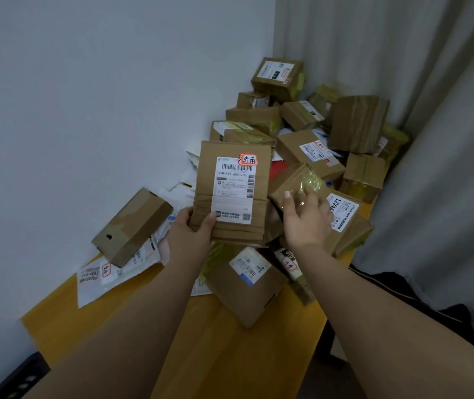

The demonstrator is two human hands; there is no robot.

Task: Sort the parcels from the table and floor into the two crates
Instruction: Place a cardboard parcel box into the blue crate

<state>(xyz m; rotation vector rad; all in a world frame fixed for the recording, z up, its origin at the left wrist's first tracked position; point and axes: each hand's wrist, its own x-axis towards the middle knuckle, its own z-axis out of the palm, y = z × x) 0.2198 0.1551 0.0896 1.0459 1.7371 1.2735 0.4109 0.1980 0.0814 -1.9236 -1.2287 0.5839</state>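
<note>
My left hand [192,228] grips the lower left corner of a flat brown cardboard parcel [230,180], held upright above the table with its white shipping label and a red-edged sticker facing me. My right hand [306,217] hovers just right of it with fingers spread, over a small brown box wrapped in shiny tape [296,182]; whether it touches that box I cannot tell. A heap of brown parcels [316,131] covers the wooden table [218,347] behind. No crates are in view.
A brown box [132,226] leans on white mailer bags [109,277] at the table's left by the white wall. A labelled box [244,286] lies near the front. Grey curtains [431,139] hang on the right. Something dark [420,298] lies right of the table.
</note>
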